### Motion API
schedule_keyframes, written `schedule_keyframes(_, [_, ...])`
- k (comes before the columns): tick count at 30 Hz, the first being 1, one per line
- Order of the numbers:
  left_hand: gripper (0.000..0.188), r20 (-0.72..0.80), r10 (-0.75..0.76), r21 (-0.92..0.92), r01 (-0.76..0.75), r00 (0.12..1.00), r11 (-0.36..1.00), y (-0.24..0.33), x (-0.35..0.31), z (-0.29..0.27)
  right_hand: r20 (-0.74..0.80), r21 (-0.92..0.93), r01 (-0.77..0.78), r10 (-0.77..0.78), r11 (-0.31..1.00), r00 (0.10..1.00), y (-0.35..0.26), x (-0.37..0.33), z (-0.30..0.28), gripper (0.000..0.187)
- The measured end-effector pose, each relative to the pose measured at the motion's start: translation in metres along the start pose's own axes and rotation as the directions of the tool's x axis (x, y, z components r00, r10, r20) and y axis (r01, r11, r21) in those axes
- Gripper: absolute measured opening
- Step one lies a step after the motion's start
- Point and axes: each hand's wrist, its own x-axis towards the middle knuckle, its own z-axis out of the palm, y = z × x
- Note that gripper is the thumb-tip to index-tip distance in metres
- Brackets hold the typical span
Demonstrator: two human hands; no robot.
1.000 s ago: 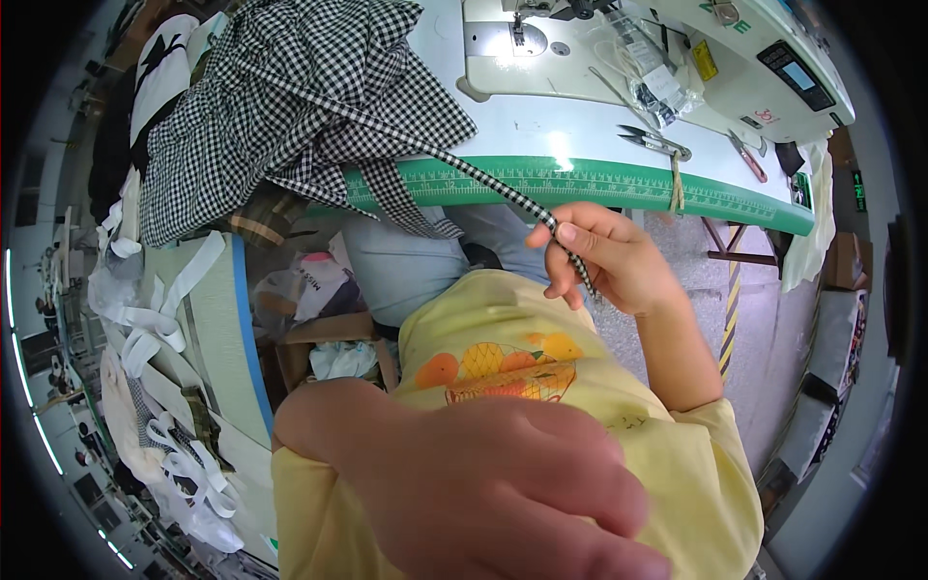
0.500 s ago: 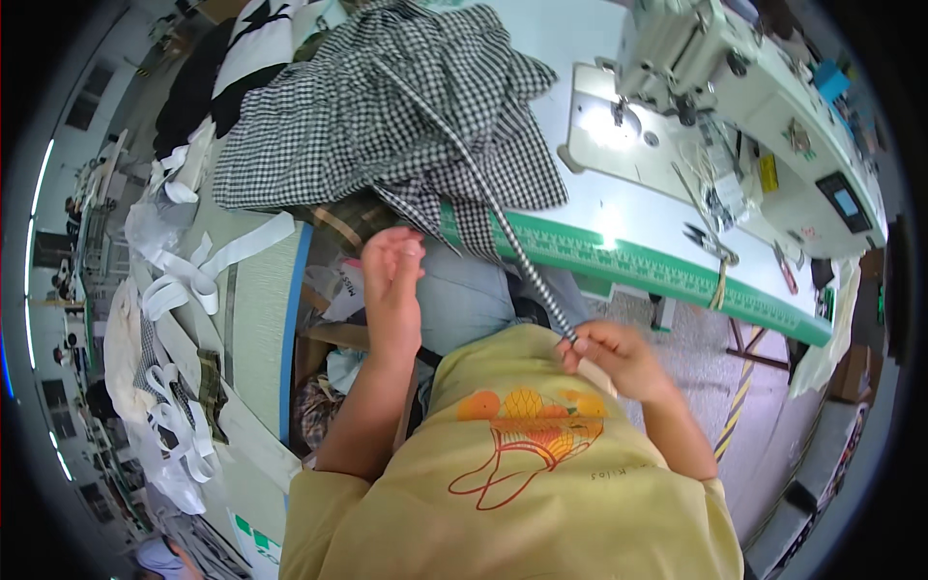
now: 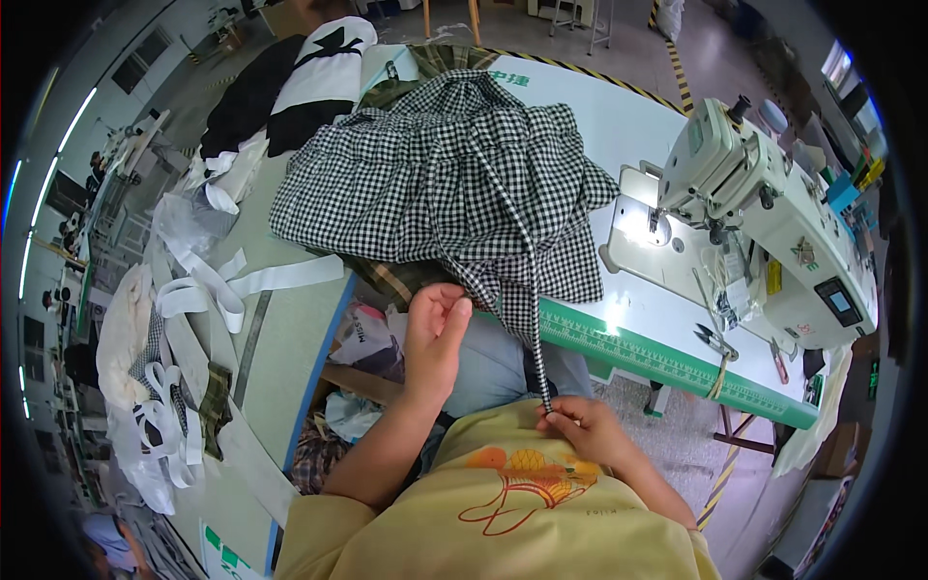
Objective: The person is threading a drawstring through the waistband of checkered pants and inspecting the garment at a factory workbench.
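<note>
A black-and-white gingham garment (image 3: 377,193) with gathered tiers lies heaped on the sewing table. From it a narrow gingham strap (image 3: 536,333) runs down over the table's front edge toward my body. My right hand (image 3: 585,430) pinches the strap's lower end in front of my shirt. Just off the garment's near corner is my left hand (image 3: 437,333), palm turned up, its fingers loosely curled and apart from the thumb. Nothing shows in it.
A white sewing machine (image 3: 744,213) stands on the right. Thread snips (image 3: 715,340) lie near the green ruler edge (image 3: 628,340). White elastic bands (image 3: 227,290) lie on the left table, with black and white fabric (image 3: 314,87) behind. Scraps fill a compartment (image 3: 358,387) below.
The view has shifted, so more of the table's far side shows. My right hand has drawn the strap's end down toward my body. My left hand's fingers have curled more.
</note>
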Motion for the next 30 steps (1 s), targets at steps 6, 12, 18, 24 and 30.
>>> schedule_keyframes(6, [0.039, 0.008, 0.122, 0.155, -0.122, 0.992, 0.980, 0.011, 0.015, 0.002, 0.001, -0.398, 0.105, -0.114, 0.911, 0.993, -0.002, 0.011, 0.002, 0.017])
schedule_keyframes(12, [0.011, 0.090, 0.259, 0.136, -0.270, 0.962, 0.953, 0.011, 0.014, 0.002, -0.099, -0.632, 0.183, -0.313, 0.753, 0.945, -0.009, 0.009, -0.007, 0.021])
schedule_keyframes(18, [0.013, 0.267, 0.119, 0.177, -0.170, 0.956, 0.970, 0.001, -0.021, -0.021, -0.079, -0.217, 0.613, -0.640, 0.760, 0.764, -0.137, -0.011, -0.050, 0.018])
schedule_keyframes(24, [0.012, 0.195, 0.073, 0.282, -0.127, 0.978, 0.951, -0.002, -0.036, -0.016, -0.683, 0.362, 0.826, -0.480, 0.431, 0.550, -0.263, -0.039, 0.012, 0.027])
schedule_keyframes(30, [0.010, 0.211, 0.245, 0.546, -0.322, 0.946, 0.773, 0.021, -0.021, -0.028, -0.818, 0.288, 0.798, -0.298, 0.529, 0.492, -0.267, -0.044, 0.018, 0.032])
